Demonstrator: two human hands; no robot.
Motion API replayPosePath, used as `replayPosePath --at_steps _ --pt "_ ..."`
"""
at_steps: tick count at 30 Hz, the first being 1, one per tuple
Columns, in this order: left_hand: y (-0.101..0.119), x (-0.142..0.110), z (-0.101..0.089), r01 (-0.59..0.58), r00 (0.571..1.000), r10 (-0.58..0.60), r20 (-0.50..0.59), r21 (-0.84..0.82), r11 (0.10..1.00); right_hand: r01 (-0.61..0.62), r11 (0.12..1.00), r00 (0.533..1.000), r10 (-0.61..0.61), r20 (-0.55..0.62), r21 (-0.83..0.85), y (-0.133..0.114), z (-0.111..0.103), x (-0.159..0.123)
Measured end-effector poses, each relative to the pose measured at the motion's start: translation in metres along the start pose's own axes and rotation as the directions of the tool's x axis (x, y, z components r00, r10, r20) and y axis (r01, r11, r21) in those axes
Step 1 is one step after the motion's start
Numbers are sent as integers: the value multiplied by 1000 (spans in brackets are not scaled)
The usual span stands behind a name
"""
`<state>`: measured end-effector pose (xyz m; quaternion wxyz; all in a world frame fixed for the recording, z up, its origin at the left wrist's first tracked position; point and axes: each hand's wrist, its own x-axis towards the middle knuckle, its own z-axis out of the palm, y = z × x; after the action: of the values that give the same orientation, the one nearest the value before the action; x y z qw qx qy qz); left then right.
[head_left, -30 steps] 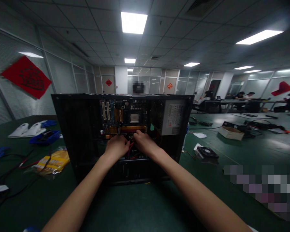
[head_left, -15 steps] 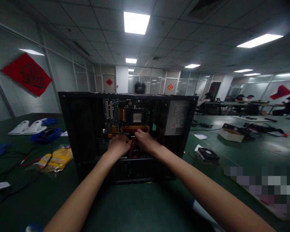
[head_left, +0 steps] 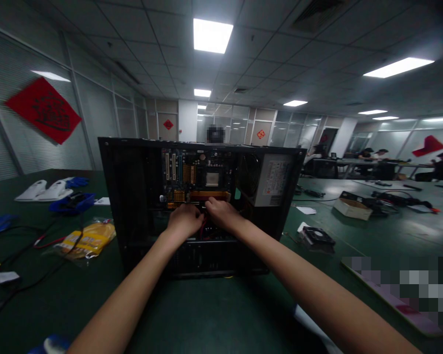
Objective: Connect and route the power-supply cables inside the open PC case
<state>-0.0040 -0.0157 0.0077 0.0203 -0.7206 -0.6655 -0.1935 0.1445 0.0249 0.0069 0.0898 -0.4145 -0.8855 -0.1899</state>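
A black computer case (head_left: 136,241) stands on the table with its open side toward me. Inside it are a motherboard (head_left: 198,162) with an uncovered processor (head_left: 212,179) and, at the right, a silver power supply (head_left: 271,180). My left hand (head_left: 186,219) is closed just below the orange slots, with red cables (head_left: 203,229) at its fingertips. Close beside it, my right hand (head_left: 223,212) has bent fingers pinched together by the long memory slot (head_left: 210,195). What the right fingertips hold is hidden.
On the left lie a yellow packet (head_left: 90,238), a blue tray (head_left: 72,203), white slippers (head_left: 46,190) and black cables. To the right are a black fan (head_left: 318,235), an open cardboard box (head_left: 352,206) and a flat pinkish panel (head_left: 391,295). Several people sit at far tables.
The view has shifted slightly, and the case appears farther right, its left edge most of all. Both hands stay at the same spot inside it, with only small finger movements.
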Motion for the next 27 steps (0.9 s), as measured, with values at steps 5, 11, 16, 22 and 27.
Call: replayPosePath --at_steps 5,11,16,22,27 --pt "2 -4 -1 -14 995 21 -98 73 997 2 1000 997 -2 -77 12 -2 -3 -10" --pt "8 -9 -3 -121 989 132 -74 141 983 -21 968 956 93 -277 251 -1 -9 -20" --pt "11 -9 -2 -210 976 217 -24 165 964 91 765 875 244 -417 638 4 -9 0" --pt "11 -8 -2 -190 981 195 -8 183 965 95 385 840 464 -282 918 7 -18 42" --pt "12 -8 -3 -182 983 185 0 166 969 145 260 844 472 -257 955 8 -15 39"
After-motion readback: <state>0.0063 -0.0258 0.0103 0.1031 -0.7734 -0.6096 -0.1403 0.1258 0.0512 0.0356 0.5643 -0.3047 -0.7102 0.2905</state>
